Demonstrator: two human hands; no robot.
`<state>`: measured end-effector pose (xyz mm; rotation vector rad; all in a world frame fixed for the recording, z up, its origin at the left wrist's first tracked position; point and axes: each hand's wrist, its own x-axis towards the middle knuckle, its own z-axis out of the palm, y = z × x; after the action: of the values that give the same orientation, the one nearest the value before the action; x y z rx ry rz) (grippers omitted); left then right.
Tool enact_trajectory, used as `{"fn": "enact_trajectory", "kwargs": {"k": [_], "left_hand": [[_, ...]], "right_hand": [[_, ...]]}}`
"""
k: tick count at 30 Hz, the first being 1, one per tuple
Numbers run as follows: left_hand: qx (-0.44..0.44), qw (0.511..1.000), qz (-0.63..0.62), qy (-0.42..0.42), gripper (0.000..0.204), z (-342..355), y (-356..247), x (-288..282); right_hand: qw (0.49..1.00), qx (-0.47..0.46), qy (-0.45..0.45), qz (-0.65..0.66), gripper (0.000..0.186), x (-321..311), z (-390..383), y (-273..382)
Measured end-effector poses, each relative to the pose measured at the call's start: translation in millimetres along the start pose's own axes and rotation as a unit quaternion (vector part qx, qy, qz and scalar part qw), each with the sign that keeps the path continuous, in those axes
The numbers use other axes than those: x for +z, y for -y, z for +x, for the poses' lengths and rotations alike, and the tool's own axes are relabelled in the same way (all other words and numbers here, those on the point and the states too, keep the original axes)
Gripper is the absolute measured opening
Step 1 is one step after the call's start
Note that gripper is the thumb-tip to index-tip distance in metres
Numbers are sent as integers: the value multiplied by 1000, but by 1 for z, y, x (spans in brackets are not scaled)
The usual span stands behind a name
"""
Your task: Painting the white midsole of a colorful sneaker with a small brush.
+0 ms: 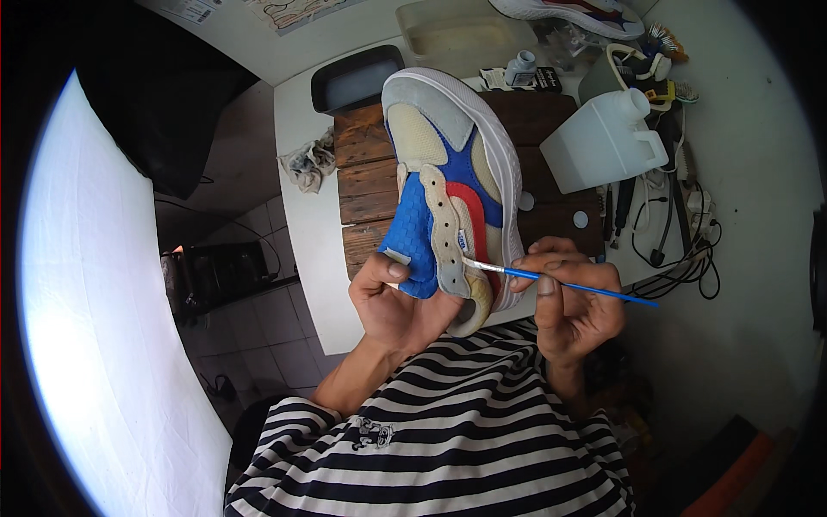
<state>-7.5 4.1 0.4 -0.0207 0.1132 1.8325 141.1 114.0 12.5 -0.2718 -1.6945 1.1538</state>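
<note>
Hands meet over the near edge of the bench (306, 258), both closed on something. The left hand (392, 302) is curled around the heel end of a sneaker (452, 181), thumb pressed on the blue woven tongue, palm under the shoe; the toe points away, toward the far side. The right hand (573, 297) pinches a thin blue-handled paintbrush (560, 283) between thumb and fingertips, its bristle tip touching the shoe's side near the red panel, the handle running out to the right.

Under the shoe lies a dark wooden board (366, 185). A white plastic jug (603, 142) stands just right of the shoe on the board's far right corner, close to the brush hand's side. A crumpled rag (310, 162) sits left of the board, and a dark tray (355, 79) lies at the far left. Tangled black cables (680, 250) crowd the right of the bench. A small bottle (520, 67) stands beyond the toe. Open room lies mainly to the near left, off the bench edge.
</note>
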Motion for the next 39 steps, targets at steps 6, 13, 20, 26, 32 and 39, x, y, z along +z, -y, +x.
{"fn": "enact_trajectory", "kwargs": {"k": [6,13,20,26,32,39], "left_hand": [[3,1000,-1,-20,79,-1,0,0],[8,1000,-12,-25,79,-1,0,0],[15,999,6,-28,77,0,1,2],[15,1000,5,-25,76,1,1,4],[13,999,-4,-36,77,-3,1,4],[-3,999,13,-39,78,-3,3,4]], "right_hand": [[1000,-3,-5,2,16,1,-1,-1],[1000,-18,-7,1,19,1,-2,-1],[999,-28,26,-6,19,-1,-7,3],[999,-44,15,-17,21,1,-7,2],[1000,-26,-6,14,17,1,-4,7],[999,21,-14,25,14,0,-2,3]]}}
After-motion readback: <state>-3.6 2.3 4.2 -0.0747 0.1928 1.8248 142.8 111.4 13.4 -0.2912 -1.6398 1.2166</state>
